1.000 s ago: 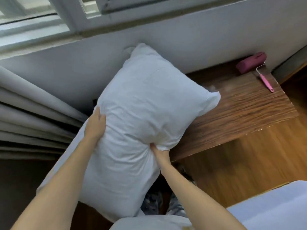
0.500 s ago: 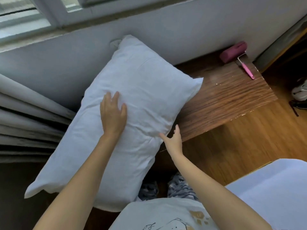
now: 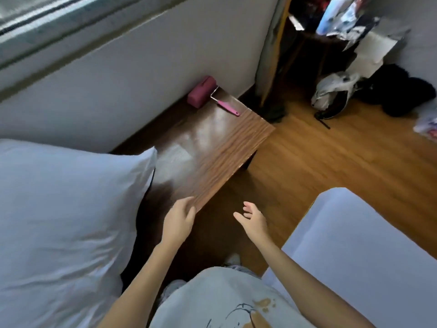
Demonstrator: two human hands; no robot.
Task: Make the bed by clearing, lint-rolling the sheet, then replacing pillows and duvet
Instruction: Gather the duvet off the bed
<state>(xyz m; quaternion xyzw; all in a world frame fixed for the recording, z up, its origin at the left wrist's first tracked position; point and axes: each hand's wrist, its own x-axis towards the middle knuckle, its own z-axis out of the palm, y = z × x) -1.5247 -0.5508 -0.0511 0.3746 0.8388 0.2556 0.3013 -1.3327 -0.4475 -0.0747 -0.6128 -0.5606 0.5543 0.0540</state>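
Nothing is held by either hand. The left hand (image 3: 178,220) is seen with loosely bent fingers just over the near corner of the wooden bench (image 3: 212,150), and whether it touches that corner cannot be told. The right hand (image 3: 251,220) is spread and relaxed in the air above the wood floor (image 3: 331,157), between the bench and the bed.

To the left of the hands, a white pillow (image 3: 66,209) is seen resting on the near end of the bench, apart from both hands, its corner pointing along the benchtop. It is judged to be light, soft and easily deformed; it would be taken best with two hands at opposite edges or corners, where the fabric bunches into a firm hold.

Farther out, a pink lint roller (image 3: 202,92) lies at the far end of the bench against the wall (image 3: 142,67), its thin handle pointing toward the floor side. It is judged to be light and rigid, with a tacky drum that should be left untouched; the handle is the place to grasp it, and one hand would suffice.

At lower right, the sheet-covered corner of the bed (image 3: 354,245) is visible, with no pillow or duvet on the part in view. The clearing step is judged to be largely done, and the lint-rolling probably comes next.
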